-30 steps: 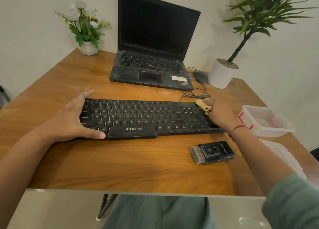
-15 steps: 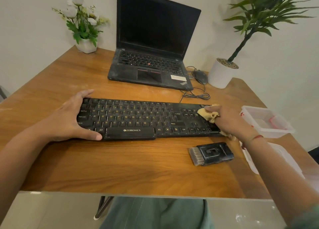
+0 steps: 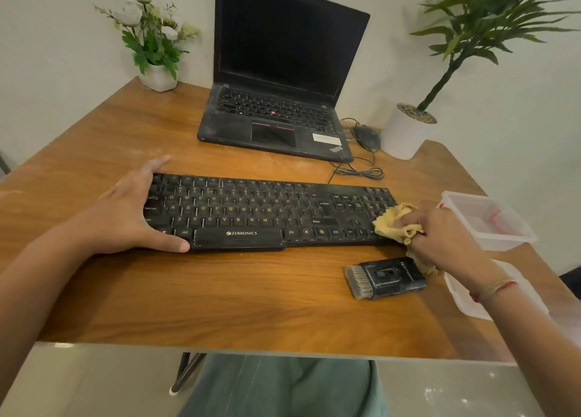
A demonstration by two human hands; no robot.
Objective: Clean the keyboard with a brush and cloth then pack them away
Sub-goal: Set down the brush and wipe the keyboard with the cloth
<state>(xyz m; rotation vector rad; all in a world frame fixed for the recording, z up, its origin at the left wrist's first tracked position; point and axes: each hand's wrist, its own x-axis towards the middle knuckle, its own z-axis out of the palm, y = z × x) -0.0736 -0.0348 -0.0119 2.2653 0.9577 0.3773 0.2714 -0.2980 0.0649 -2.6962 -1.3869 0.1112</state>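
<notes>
A black full-size plastic keyboard (image 3: 267, 212) is laid across the middle of the frame on the brown wood-grain counter (image 3: 220, 297). Its left end is braced by the left hand (image 3: 125, 215), which is spread wide with straight fingers, the thumb laid along the near edge and the forefinger reaching past the far corner; nothing is gripped. A crumpled mustard-yellow cloth (image 3: 393, 223) is bunched in the curled fingers of the right hand (image 3: 440, 237) and pressed on the keys at the keyboard's lower right corner, right of centre in the frame. Change noted: a second ago the cloth was seen at the far edge of the number pad. It has since been drawn down to the near edge, while the left hand's brace has been kept as it was. One pass over the right-hand key block is therefore judged nearly finished, with the letter keys probably left to be wiped. A small black plastic brush with pale bristles (image 3: 385, 278) is lying untouched on the counter just below the right hand, apart from the keyboard; brushing is taken to be done. A clear plastic box with red clips (image 3: 490, 225) is stood open at the right edge of the frame, its lid (image 3: 465, 303) below it and partly hidden by the forearm. Packing away is not yet begun.
</notes>
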